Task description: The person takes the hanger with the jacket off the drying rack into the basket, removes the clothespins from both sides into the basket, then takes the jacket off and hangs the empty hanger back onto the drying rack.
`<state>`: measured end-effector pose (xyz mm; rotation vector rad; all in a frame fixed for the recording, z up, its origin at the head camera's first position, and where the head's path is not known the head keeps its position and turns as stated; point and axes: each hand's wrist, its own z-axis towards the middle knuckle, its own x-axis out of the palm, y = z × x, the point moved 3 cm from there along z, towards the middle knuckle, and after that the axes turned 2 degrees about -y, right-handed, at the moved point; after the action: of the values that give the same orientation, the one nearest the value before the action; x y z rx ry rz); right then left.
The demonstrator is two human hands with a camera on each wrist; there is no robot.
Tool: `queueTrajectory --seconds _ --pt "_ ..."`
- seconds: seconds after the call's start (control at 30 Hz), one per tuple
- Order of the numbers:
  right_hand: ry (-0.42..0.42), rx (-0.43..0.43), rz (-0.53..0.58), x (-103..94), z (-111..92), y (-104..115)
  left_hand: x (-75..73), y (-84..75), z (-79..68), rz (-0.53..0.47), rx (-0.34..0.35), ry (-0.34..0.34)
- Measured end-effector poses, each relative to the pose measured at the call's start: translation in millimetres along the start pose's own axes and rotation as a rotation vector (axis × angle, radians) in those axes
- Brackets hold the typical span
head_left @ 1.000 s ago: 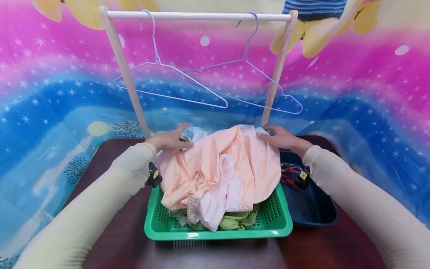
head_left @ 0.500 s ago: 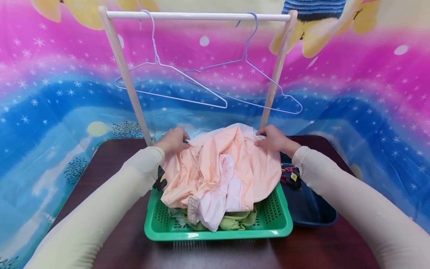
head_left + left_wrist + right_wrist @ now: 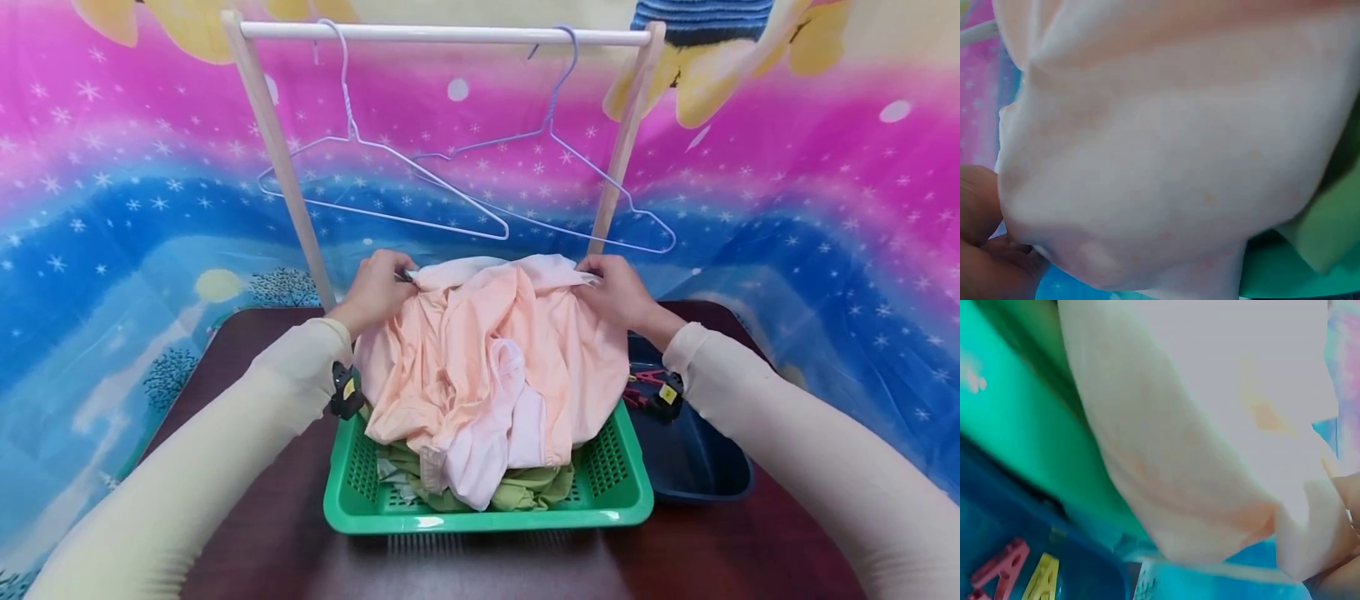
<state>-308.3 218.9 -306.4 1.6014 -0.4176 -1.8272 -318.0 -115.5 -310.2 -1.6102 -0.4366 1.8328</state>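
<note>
A peach-coloured garment [image 3: 480, 358] with a paler inner side is draped over the green basket [image 3: 487, 523]. My left hand [image 3: 378, 287] pinches its upper left edge between thumb and fingers, and my right hand [image 3: 618, 292] pinches the upper right edge. Between the hands the top edge is lifted, while the lower folds hang onto the pile. In the left wrist view the cloth [image 3: 1160, 144] fills most of the picture, with the thumb and fingers at its margin. The right wrist view has pale fabric [image 3: 1210, 444] hanging from the fingertips at the right border.
Behind the basket a rack with a white rail [image 3: 450, 34] carries a white wire hanger [image 3: 420, 222] and a purple one [image 3: 551, 227]. Green cloth [image 3: 532, 490] lies in the basket. A dark blue tray [image 3: 697, 467] at the right contains red and yellow clothes pegs [image 3: 1041, 575].
Both hands, spread loosely at the garment's far edge a second ago, have closed on it. They have raised that edge slightly, and the garment has come up with them.
</note>
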Motion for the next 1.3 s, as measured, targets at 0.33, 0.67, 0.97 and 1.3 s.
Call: queueTrajectory --seconds 0.33,0.67,0.97,1.3 --pt "-0.161 -0.158 0.128 0.7 -25.9 35.6 -21.8 -19.6 -22.1 -0.07 -0.048 -0.055" --pt "0.169 -0.057 0.43 16.5 -63.6 63.2 -31.6 -39.4 -58.8 -0.216 0.053 0.013" --pt "0.564 -0.146 0.195 42.5 -88.9 61.1 0.4 -44.7 -88.6 -0.249 0.097 0.268" --pt "0.735 -0.29 -0.193 63.6 -104.1 64.5 40.2 -45.7 -119.7 0.154 0.183 0.699"
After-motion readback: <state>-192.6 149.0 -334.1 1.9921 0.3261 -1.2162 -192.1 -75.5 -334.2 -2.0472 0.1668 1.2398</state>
